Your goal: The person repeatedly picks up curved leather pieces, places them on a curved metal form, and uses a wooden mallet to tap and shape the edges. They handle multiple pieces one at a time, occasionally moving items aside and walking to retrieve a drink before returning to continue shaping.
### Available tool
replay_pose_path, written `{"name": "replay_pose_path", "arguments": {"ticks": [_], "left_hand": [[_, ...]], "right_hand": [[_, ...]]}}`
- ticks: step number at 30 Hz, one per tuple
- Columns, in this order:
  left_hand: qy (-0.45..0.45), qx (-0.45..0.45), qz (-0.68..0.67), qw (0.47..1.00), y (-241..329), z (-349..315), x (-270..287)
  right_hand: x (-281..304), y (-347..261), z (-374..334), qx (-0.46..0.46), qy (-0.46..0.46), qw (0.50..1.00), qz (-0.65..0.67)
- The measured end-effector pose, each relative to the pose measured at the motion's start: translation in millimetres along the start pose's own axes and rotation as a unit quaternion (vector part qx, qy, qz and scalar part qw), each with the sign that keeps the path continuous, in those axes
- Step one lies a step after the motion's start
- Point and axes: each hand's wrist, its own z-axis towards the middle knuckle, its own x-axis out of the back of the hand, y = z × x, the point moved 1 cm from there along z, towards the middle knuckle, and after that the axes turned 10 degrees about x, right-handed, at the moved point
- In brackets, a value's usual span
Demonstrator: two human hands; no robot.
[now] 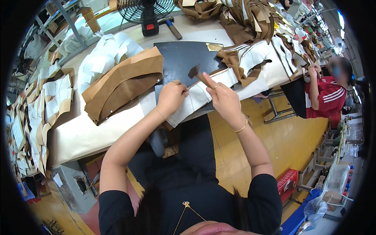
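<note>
My right hand point(226, 102) is closed round the wooden handle of a small hammer point(194, 72), its dark head raised over the work. Below it lies a long white-faced strip point(199, 94) with brown edges, seemingly leather or fabric, slanting across the table's near edge. Bent fingers of my left hand point(171, 98) pinch the strip's far edge, left of the hammer. Under the far side of the strip is a dark flat board point(184, 55). What the left fingertips press on is partly hidden.
Brown curved panels point(125, 82) and white pieces point(107, 55) lie left. Brown-and-white piles point(250, 23) fill the far right. At the back are a black fan point(148, 15) and another hammer point(173, 29). A person in a red shirt point(327, 92) sits right.
</note>
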Motion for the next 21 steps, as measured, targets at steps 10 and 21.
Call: {"name": "replay_pose_path", "arguments": {"ticks": [10, 21], "left_hand": [[-0.035, 0.043, -0.031, 0.998, -6, -16, 9], [-0.024, 0.042, -0.039, 0.998, -7, -33, 22]], "right_hand": [[0, -7, -13, 0.005, -0.048, 0.998, -0.027], [-11, -20, -23, 0.027, -0.031, 0.999, -0.020]]}}
